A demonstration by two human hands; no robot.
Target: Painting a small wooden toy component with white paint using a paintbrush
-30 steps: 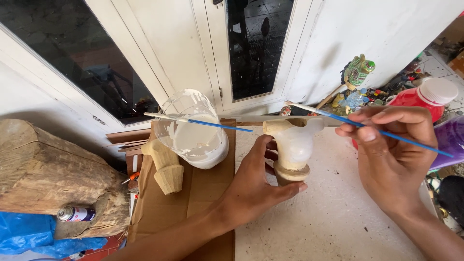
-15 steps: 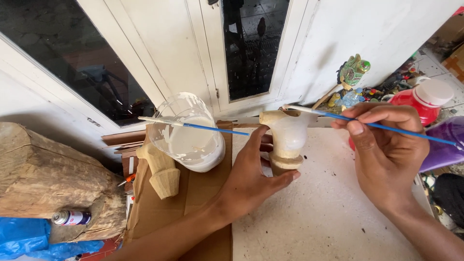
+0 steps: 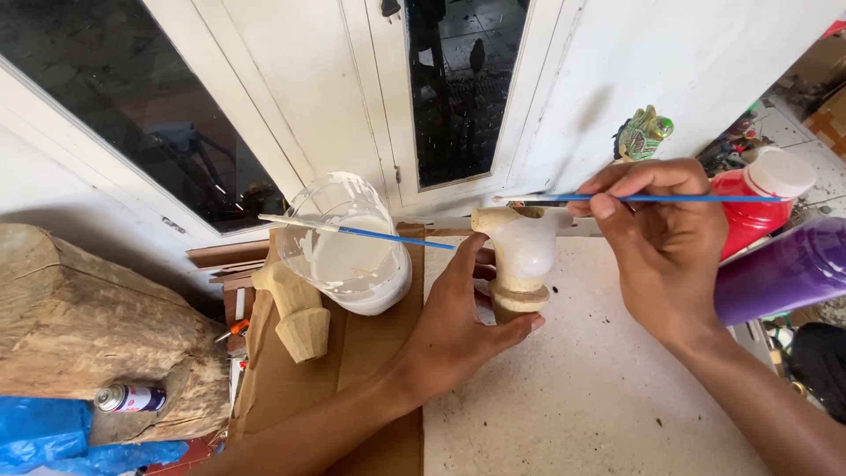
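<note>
My left hand (image 3: 458, 326) stays clamped on the wooden carving (image 3: 520, 260) near the desk's (image 3: 599, 405) far edge. My right hand (image 3: 665, 242), pinching the blue brush (image 3: 670, 198), has brought its tip onto the carving's top, so white paint goes on there.

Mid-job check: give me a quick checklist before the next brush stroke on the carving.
1. Left hand grips the carving firmly: ok.
2. Right hand holds the brush in a pen grip: ok.
3. Brush tip at the carving's top edge: ok.
4. Paint loaded on the bristles: cannot tell.
5. Paint tub holds white paint, within reach: ok.
6. Spare brush lies loose across the tub rim, may roll: not ok.
</note>
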